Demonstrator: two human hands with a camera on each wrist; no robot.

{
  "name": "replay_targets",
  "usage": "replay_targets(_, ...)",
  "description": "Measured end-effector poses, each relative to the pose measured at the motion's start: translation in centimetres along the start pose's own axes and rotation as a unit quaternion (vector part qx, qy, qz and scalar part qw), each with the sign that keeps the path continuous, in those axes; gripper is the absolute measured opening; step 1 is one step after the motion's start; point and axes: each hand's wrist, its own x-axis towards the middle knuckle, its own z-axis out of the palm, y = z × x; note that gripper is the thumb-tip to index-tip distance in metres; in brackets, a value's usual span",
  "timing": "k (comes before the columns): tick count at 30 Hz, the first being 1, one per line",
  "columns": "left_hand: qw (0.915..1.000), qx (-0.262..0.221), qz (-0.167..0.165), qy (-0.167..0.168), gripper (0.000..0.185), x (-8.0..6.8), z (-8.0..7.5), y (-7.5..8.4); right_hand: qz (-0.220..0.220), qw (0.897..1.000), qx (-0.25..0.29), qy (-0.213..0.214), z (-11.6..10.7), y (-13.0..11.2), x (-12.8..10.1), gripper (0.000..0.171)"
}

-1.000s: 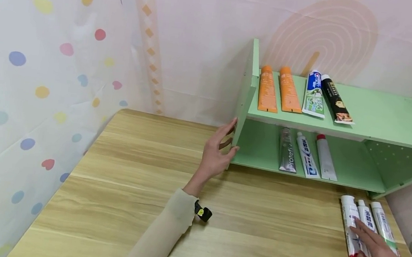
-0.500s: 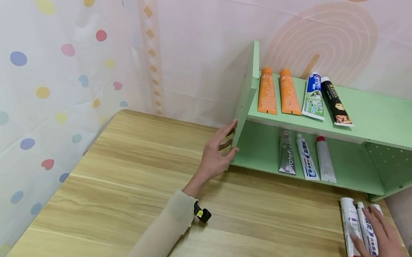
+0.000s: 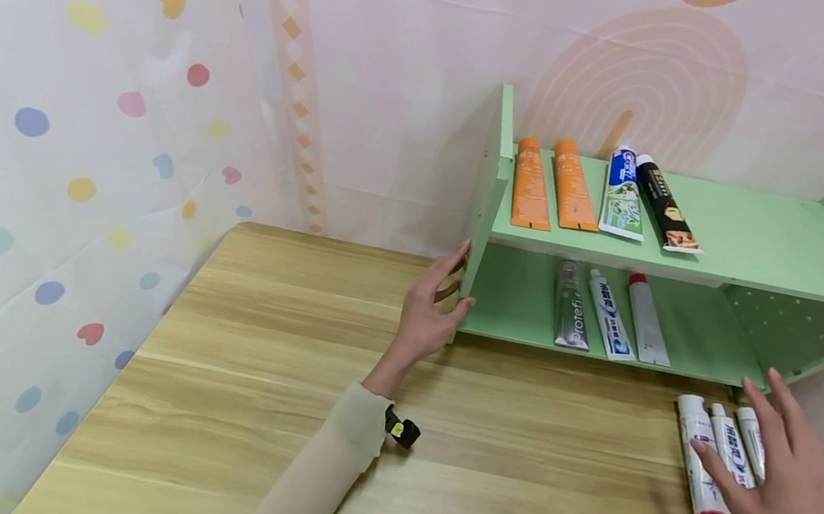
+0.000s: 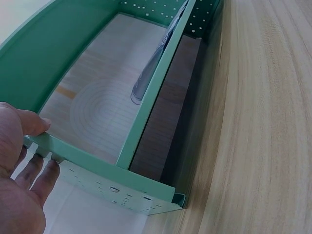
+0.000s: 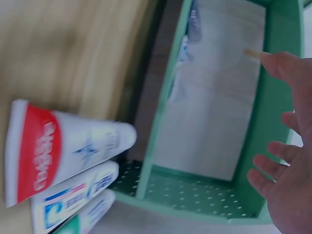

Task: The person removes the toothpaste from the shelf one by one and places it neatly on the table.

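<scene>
My left hand [image 3: 427, 313] grips the left side panel of a green two-tier shelf [image 3: 783, 237], thumb at the front edge and fingers on the outer face; the left wrist view shows the hand [image 4: 24, 170] around that edge. My right hand [image 3: 784, 480], fingers spread and holding nothing, hovers over three toothpaste tubes lying on the table at the right. Leftmost is a red-and-white Colgate tube [image 3: 707, 481]. Beside it lie a white tube with blue lettering [image 3: 731, 445] and a white-and-green tube [image 3: 750, 427], both partly hidden by the hand in the head view.
On the upper tier lie two orange tubes [image 3: 532, 186], a blue-and-green Crest tube [image 3: 624, 195] and a black tube [image 3: 666, 204]. The lower tier bears a grey Protefix tube [image 3: 572, 307], a white-and-blue tube [image 3: 611, 316] and a red-capped tube [image 3: 648, 319]. The wooden table [image 3: 256, 375] stretches left.
My right hand has lifted off the tubes, first shifting right across them, and its fingers have spread. My left hand stays on the shelf's side, and the tubes lie as before.
</scene>
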Motion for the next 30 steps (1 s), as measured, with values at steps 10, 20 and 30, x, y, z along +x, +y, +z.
replay_targets(10, 1.0, 0.001, 0.004, 0.001, 0.081, 0.0, 0.1, 0.1, 0.007, 1.0, 0.001, 0.023, -0.2, -1.6, 2.2, 0.113)
replay_targets(20, 1.0, 0.001, 0.002, 0.0, 0.081, -0.1, 0.0, -0.1, -0.006, 0.999, 0.021, 0.04, -0.5, -3.2, 5.3, 0.115)
replay_targets(30, 1.0, -0.001, -0.001, 0.008, 0.078, 0.0, 0.2, 0.7, -0.041, 0.998, 0.025, 0.052, -1.1, -5.1, 8.1, 0.117)
